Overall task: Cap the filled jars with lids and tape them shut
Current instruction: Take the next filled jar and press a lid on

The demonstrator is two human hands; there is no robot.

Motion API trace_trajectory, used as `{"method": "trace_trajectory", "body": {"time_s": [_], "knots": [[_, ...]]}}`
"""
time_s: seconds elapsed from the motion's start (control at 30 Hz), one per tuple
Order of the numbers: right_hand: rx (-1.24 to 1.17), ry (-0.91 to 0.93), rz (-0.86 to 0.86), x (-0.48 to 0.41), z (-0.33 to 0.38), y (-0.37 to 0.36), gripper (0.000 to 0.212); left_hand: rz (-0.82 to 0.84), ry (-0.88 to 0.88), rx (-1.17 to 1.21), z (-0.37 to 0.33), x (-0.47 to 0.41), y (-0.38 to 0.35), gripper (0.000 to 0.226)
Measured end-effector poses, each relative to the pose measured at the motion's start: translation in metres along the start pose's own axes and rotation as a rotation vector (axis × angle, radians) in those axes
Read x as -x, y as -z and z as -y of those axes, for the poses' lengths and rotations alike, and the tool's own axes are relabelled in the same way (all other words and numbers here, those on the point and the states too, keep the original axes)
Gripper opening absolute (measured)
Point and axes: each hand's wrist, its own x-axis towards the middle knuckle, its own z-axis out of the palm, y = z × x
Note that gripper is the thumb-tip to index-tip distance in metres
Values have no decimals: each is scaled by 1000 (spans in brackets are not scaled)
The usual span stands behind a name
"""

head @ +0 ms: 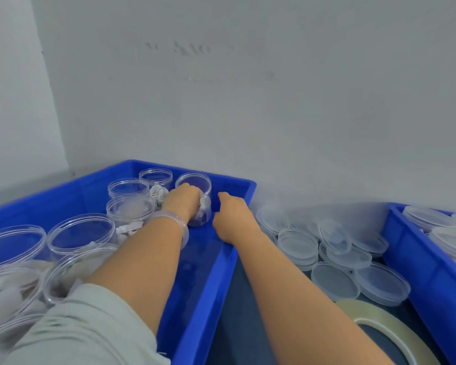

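One clear jar (195,180) in grip of left hand (182,204), right hand (232,217) beside.

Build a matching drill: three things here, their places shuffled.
1 left hand
2 heap of clear round plastic lids
3 roll of clear tape

A between the left blue plastic crate and the right blue plastic crate
B on the dark surface, lower right of view
C gripping a clear plastic jar in the left crate's far corner

Pairs: 1-C, 2-A, 3-B

Tape roll (379,319) partly beyond frame edge.
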Motion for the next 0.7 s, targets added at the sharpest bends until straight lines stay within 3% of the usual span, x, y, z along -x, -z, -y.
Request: {"method": "trace_trajectory", "body": {"time_s": [0.07,0.17,0.27,0.37,0.5,0.6,0.7], "knots": [[-64,13,-15,2,0,0,63,-81,-48,49,-4,13,11,18],[-295,32,-117,13,1,0,89,-216,-156,199,-20,39,50,13],[-541,73,-288,26,4,22,110,-375,-279,189,-45,70,104,12],[-784,109,-542,42,7,72,95,-514,-447,195,-73,106,150,13],[-721,-23,-641,91,-25,104,97,-366,-578,377,-117,139,177,37],[-692,-171,-585,143,-64,77,88,-508,-455,607,-149,137,162,31],[-747,-207,-487,191,-92,30,66,-392,-283,887,-176,132,105,27]]}}
